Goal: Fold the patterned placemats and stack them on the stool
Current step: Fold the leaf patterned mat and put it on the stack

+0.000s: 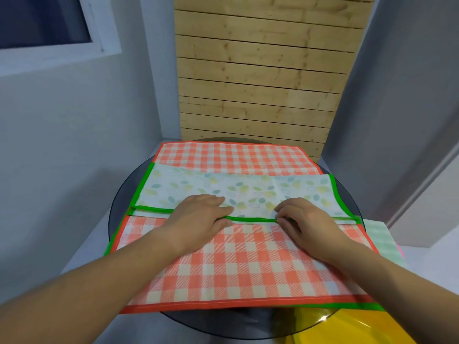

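Observation:
A leaf-patterned placemat (248,189) with a green border lies folded across the middle of a round dark glass table (119,207). Under it spreads an orange-and-white checked placemat (236,264), reaching from the far side to the near edge. My left hand (201,217) lies flat on the leaf mat's near green edge, fingers together and pressing down. My right hand (303,219) rests on the same edge further right, fingertips curled onto the border. Whether either hand pinches the fabric cannot be told.
A pale green checked cloth (380,239) with a pink edge sticks out at the right under the mats. A yellow stool or seat (347,328) shows through the glass at bottom right. Grey walls, a window at left and a wooden slat panel stand behind the table.

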Demonstrator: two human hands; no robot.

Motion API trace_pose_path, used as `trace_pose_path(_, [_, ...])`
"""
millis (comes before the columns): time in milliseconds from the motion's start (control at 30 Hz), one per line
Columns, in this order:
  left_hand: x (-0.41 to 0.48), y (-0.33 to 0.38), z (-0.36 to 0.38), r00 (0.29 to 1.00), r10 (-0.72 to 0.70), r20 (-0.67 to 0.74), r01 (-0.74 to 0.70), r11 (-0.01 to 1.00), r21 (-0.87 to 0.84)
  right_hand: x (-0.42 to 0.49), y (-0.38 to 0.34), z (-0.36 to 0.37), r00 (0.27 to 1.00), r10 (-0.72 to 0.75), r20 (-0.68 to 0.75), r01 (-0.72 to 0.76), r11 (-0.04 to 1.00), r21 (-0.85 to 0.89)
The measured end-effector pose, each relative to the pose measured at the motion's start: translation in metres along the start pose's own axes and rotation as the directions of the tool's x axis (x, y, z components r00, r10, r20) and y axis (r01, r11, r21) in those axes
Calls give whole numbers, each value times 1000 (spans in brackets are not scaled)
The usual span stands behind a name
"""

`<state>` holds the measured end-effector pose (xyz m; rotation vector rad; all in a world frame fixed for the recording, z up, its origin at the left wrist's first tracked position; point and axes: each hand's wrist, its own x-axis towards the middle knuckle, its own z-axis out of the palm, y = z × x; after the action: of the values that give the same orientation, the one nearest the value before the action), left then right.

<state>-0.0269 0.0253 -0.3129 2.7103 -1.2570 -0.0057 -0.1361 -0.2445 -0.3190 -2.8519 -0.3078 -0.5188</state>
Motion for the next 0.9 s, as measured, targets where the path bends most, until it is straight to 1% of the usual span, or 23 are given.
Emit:
trace_pose_path(300, [-2,-1,3,997,46,-55,-48,998,-41,-1,2,1,999,4,36,-4,1000,-1])
trace_pose_path(467, [-4,-1,1,988,54,-146,-62,997,-50,0,4,2,999,-2,37,1,1000,8])
trace_pose_path(533, [-4,-2,2,989,53,-137,-65,994,-85,0,3,2,999,3,46,-4,1000,8])
trace_pose_path(633, [-4,-3,2,997,52,-64,-60,991,-120,2,-1,-1,996,4,95,-4,1000,-4])
trace_pose_path(700, [-3,-2,1,998,49,-36,-53,991,-123,8,-5,-8,990,30,138,-30,1000,1])
trace_pose_path(767, [-2,-1,-1,998,52,-39,-56,992,-110,21,-11,-14,989,63,131,-68,997,33])
trace_pose_path(833, [-2,-1,0,997,52,-50,-57,993,-99,43,-16,-12,992,103,79,-108,992,67])
trace_pose_path(867, [-2,-2,0,997,53,-59,-58,994,-91,57,-19,-8,989,120,83,-125,991,54])
trace_pose_path(900, [-2,-2,1,996,56,-73,-62,995,-78,71,-21,-1,983,139,122,-143,989,24])
